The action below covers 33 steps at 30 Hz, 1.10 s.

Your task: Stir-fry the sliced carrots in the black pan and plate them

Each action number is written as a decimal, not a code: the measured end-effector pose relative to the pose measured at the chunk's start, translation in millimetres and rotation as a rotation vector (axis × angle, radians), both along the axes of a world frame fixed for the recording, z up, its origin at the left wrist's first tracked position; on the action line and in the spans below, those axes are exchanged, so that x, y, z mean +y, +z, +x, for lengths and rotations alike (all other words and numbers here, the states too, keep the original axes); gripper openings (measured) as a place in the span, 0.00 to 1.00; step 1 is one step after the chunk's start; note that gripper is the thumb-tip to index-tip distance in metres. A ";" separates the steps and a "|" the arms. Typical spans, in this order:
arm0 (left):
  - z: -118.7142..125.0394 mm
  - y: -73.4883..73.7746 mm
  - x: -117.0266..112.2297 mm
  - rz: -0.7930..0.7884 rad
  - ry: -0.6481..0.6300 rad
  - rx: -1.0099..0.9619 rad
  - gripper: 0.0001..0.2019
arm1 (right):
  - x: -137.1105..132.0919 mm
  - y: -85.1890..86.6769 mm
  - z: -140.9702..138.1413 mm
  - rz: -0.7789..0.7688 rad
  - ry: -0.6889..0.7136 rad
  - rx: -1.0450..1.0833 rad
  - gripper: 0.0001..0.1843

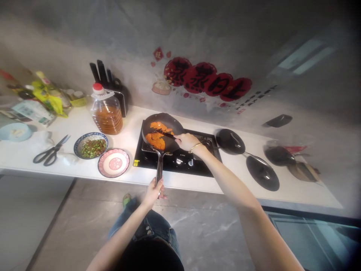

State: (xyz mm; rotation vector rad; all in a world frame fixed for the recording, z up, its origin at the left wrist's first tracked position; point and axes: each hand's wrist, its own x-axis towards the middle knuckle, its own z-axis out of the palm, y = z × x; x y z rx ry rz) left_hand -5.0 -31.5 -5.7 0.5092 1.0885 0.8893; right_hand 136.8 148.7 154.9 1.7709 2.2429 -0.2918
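My left hand [153, 192] is closed round the handle of a dark frying pan [174, 123], which sits over the left side of a black gas stove [169, 161]. Thin orange slices that look like carrot [155, 141] lie in the pan. From the right, my right hand [187, 143], with a bracelet at the wrist, grips a slim black spatula [167, 134]. The spatula reaches into the slices, and its tip is hard to make out. Left of the stove are a pink-and-white plate [115, 162] and a patterned bowl of chopped green and red pieces [93, 147].
A large oil jug [107, 114] stands before a knife block [121, 99]. Scissors [50, 152], a pale blue plate [15, 131] and seasoning packets [50, 98] lie farther left. Right of the stove are a black pan [229, 141] and a dark round lid [262, 173].
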 end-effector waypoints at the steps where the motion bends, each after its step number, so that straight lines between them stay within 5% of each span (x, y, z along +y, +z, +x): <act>1: -0.1 0.1 0.2 -0.003 0.000 -0.003 0.28 | -3.0 3.9 1.9 0.010 -0.003 0.003 0.23; 9: -0.9 0.6 0.8 -0.010 -0.004 -0.011 0.28 | -32.0 21.1 15.9 -0.131 -0.021 -0.052 0.24; 16: -1.4 2.0 1.4 -0.004 -0.021 -0.011 0.28 | -32.7 55.4 38.3 -0.202 0.046 -0.068 0.22; 26: 0.2 -7.6 1.9 0.018 -0.017 -0.027 0.31 | 8.8 -33.8 -8.9 0.013 -0.129 -0.014 0.24; 29: 0.6 -8.6 1.2 0.019 -0.015 -0.020 0.29 | 13.7 -19.7 11.4 -0.038 -0.189 -0.017 0.22; 33: 1.3 -10.3 0.4 0.019 -0.010 -0.025 0.27 | 2.9 30.8 53.5 -0.134 -0.115 -0.033 0.19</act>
